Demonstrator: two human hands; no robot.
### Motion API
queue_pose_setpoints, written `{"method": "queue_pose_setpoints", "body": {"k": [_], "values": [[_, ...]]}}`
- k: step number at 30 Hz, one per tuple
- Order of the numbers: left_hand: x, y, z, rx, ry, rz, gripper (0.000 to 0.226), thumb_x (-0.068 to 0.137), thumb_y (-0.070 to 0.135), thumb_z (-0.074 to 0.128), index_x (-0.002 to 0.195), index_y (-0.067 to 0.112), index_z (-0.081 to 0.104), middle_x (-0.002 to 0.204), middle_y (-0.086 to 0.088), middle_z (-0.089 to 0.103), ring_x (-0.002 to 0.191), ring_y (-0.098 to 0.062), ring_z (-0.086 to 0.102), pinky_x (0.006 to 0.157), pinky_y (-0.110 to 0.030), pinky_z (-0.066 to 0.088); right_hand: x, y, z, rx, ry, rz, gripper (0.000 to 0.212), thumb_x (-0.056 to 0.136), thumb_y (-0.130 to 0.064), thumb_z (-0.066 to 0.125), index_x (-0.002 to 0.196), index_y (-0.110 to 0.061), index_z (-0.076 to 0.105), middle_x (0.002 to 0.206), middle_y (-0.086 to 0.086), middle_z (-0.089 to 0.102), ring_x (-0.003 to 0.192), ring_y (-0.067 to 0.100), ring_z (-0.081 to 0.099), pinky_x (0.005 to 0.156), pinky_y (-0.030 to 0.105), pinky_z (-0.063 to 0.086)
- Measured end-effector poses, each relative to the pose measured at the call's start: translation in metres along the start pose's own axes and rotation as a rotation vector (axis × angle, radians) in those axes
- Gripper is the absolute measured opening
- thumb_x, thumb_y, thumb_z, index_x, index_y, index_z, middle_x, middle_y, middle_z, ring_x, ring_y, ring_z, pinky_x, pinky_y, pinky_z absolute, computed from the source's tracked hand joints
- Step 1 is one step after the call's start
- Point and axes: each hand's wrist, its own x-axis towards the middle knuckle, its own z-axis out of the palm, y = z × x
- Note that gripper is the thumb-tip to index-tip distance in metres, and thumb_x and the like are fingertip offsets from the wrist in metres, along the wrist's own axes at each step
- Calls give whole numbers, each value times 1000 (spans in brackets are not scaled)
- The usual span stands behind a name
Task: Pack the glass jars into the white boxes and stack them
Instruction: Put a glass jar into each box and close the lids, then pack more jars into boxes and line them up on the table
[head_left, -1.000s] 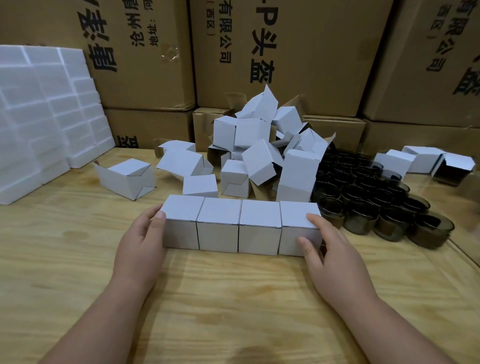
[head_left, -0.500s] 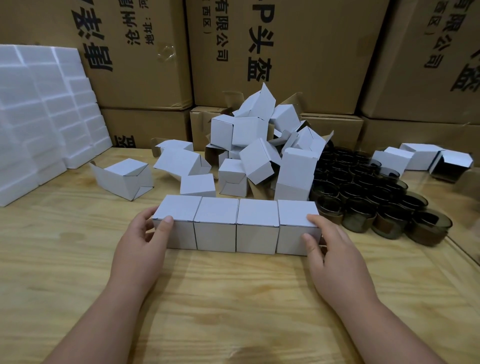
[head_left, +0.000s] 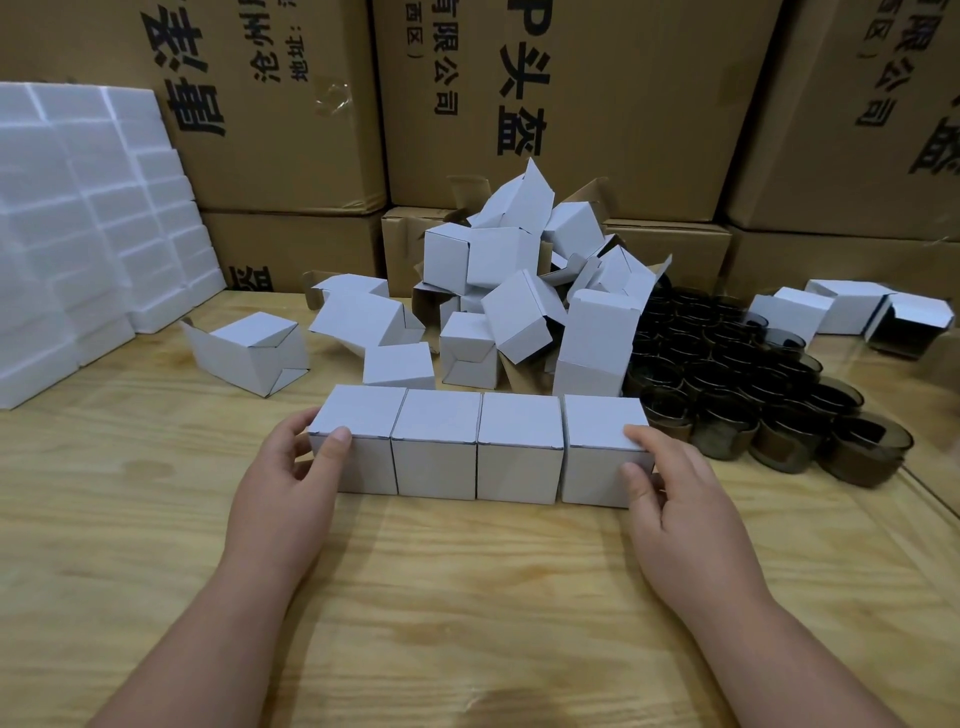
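Note:
A row of several closed white boxes (head_left: 519, 441) stands side by side on the wooden table (head_left: 467, 597), in front of me. My left hand (head_left: 283, 499) grips the left end box, thumb on its front top edge and fingers round its side. My right hand (head_left: 680, 504) grips the right end box the same way. Several dark glass jars (head_left: 753, 379) stand packed together just right of the row, the nearest ones close to my right hand.
Behind the row lies a loose pile of empty white boxes (head_left: 519, 291), and one open box (head_left: 244, 353) lies at the left. More white boxes (head_left: 852, 306) sit far right. A white foam stack (head_left: 78, 234) fills the left edge. Big brown cartons (head_left: 597, 104) wall off the back.
My left thumb has come round onto the front top edge of the left end box. The row and my right hand have barely shifted.

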Motion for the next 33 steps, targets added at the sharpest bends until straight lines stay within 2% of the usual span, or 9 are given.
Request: {"method": "queue_pose_setpoints", "body": {"k": [4,7,11,15,18,20,25,28,33], "values": [[-1,1,0,3,11,-1,46,79,69,53,122,55,55,103,28,65,98,6,61,74,-25,44,-1,-1,1,-9,2,-29,38,101,-38,49,139,-41,52,128,-26,45,99,-7,48,78,10,37],[-3,3,0,7,9,1,38,78,69,54,115,61,54,99,40,63,97,9,61,74,-24,44,-2,-1,1,-15,0,-38,39,100,-40,47,139,-41,52,131,-23,48,98,-5,49,77,18,40],[-5,7,-1,20,7,23,37,71,75,57,107,68,51,99,49,58,90,16,60,72,-23,44,-1,0,1,-8,-5,-54,39,100,-38,49,139,-40,52,127,-24,49,96,-5,50,75,13,39],[-5,4,-1,22,14,28,64,67,79,61,126,56,50,108,30,64,87,18,59,71,-26,46,-1,-2,1,-23,-36,-67,37,101,-39,51,138,-45,50,118,-35,45,99,-11,53,71,10,37],[-5,3,-1,26,8,29,73,65,80,61,131,52,48,112,28,63,88,19,58,72,-26,47,0,-6,-1,24,-23,-48,37,99,-48,46,135,-55,41,120,-41,46,99,-10,55,70,12,40],[-5,2,-1,28,2,33,73,66,81,60,132,51,47,113,29,62,89,19,57,73,-25,46,3,-5,-3,85,31,-12,34,101,-51,42,134,-57,39,113,-37,52,94,-6,58,66,19,43],[-3,-1,0,-12,-9,26,61,72,78,53,127,51,48,118,24,62,101,10,59,78,-27,45,22,11,-8,79,157,141,41,105,-38,39,146,-36,43,94,-16,60,83,7,60,67,31,42],[-3,-1,0,-37,-1,19,56,77,76,49,126,48,49,118,21,61,98,15,57,76,-21,41,35,18,-10,21,107,209,45,106,-28,40,150,-36,40,100,-4,63,82,15,60,64,31,40],[-1,-2,-1,-106,22,-3,57,79,73,47,126,42,51,121,11,64,104,4,61,82,-28,45,39,16,-11,-202,17,247,47,100,-24,50,147,-33,44,111,-2,59,74,3,53,60,31,39]]}}
